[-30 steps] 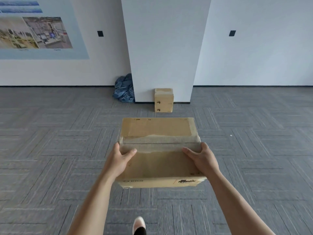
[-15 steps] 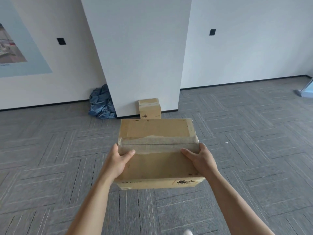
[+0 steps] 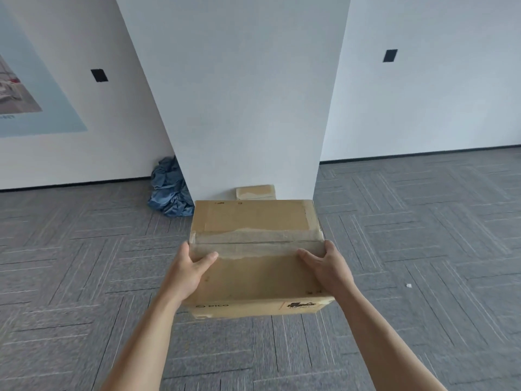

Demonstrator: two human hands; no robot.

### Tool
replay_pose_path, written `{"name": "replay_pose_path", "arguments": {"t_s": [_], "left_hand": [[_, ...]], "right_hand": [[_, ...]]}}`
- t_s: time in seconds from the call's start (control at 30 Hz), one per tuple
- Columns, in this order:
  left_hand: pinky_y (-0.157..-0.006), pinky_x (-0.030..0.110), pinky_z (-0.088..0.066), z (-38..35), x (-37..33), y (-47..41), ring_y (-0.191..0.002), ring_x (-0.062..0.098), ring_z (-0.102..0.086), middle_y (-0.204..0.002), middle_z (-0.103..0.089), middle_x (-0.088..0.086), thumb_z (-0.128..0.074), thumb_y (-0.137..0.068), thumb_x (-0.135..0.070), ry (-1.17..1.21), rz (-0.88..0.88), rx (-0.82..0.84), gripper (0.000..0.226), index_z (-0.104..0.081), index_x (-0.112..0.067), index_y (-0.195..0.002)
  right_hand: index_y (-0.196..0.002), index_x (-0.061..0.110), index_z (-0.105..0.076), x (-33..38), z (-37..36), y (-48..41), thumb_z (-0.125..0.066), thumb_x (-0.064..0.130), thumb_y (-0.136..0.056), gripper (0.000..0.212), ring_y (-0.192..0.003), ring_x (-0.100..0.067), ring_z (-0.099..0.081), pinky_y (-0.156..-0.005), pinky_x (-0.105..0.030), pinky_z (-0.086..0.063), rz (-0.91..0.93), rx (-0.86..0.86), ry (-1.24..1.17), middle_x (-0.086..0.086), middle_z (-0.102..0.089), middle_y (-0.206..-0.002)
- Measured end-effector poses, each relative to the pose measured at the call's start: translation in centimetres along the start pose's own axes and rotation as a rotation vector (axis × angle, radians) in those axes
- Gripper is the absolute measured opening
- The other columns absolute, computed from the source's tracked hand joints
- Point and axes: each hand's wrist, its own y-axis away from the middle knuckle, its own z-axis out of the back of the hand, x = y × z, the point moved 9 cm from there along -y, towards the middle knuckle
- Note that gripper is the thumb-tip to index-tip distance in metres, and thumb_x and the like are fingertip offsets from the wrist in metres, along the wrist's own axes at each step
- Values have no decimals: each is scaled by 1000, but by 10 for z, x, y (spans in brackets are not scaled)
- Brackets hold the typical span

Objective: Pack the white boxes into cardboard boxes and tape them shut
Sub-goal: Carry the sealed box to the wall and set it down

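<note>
I see a white pillar (image 3: 239, 94) standing on grey carpet (image 3: 423, 249). A crumpled blue cloth (image 3: 169, 193) lies against its left foot. On the walls are a poster (image 3: 28, 94) and two black plates (image 3: 99, 75) (image 3: 390, 55). A small white scrap (image 3: 408, 285) lies on the carpet at right.

Item 1: box (image 3: 253, 266). Brown cardboard, closed, top flaps meeting at a centre seam under a wide strip of clear tape (image 3: 253, 244) that runs side to side. A paler rectangular patch marks the far half of the top. Small print and a dark logo sit on the near side face. Held level above the floor, left hand (image 3: 187, 273) and right hand (image 3: 328, 268) gripping opposite ends, thumbs on top.

Item 2: second box (image 3: 255, 192). Brown cardboard, closed, on the floor against the pillar (image 3: 239, 108), mostly hidden behind item 1.
</note>
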Motion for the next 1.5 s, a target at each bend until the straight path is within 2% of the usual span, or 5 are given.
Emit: {"name": "replay_pose_path", "arguments": {"t_s": [0.2, 0.4, 0.87, 1.0, 1.5], "left_hand": [[-109, 51, -40, 3, -23, -114, -137, 26, -43, -154, -41, 2, -56, -65, -89, 7, 47, -13, 113, -26, -22, -151], [-109, 47, -35, -11, -39, -252, -141, 28, -36, -154, -36, 4, -63, -87, -58, 44, 18, -19, 91, -20, -12, -154], [-80, 40, -53, -31, -57, -539, -102, 16, -60, -117, -57, -4, -68, -85, -53, 95, 93, 95, 63, -39, -20, -130], [-73, 30, -51, -64, -37, -591, -101, 9, -61, -113, -59, -12, -71, -88, -41, 175, 109, 83, 55, -40, -24, -130], [-78, 49, -57, -262, 136, -774, -100, 23, -67, -110, -70, -3, -65, -94, -23, 475, 215, 25, 33, -56, -29, -125]], "right_hand": [[-123, 23, -46, 47, -9, -122, -62, 56, -86, 52, -91, -19, -63, -81, -46, -55, -13, 38, -31, 1, -62, -109], [-125, 22, -44, 78, -46, -247, -61, 45, -89, 46, -91, -18, -63, -80, -45, -55, -77, 46, -54, 2, -61, -107], [-130, 26, -46, 142, -106, -484, -67, 33, -86, 49, -95, -18, -67, -84, -48, -58, -155, 79, -189, 3, -65, -112], [-134, 30, -45, 118, -131, -545, -68, 37, -83, 56, -98, -18, -67, -86, -48, -57, -156, 126, -219, 3, -65, -115], [-127, 35, -44, -76, -262, -786, -64, 23, -87, 46, -96, -16, -65, -82, -44, -57, -110, 103, -251, 7, -64, -113]]}}
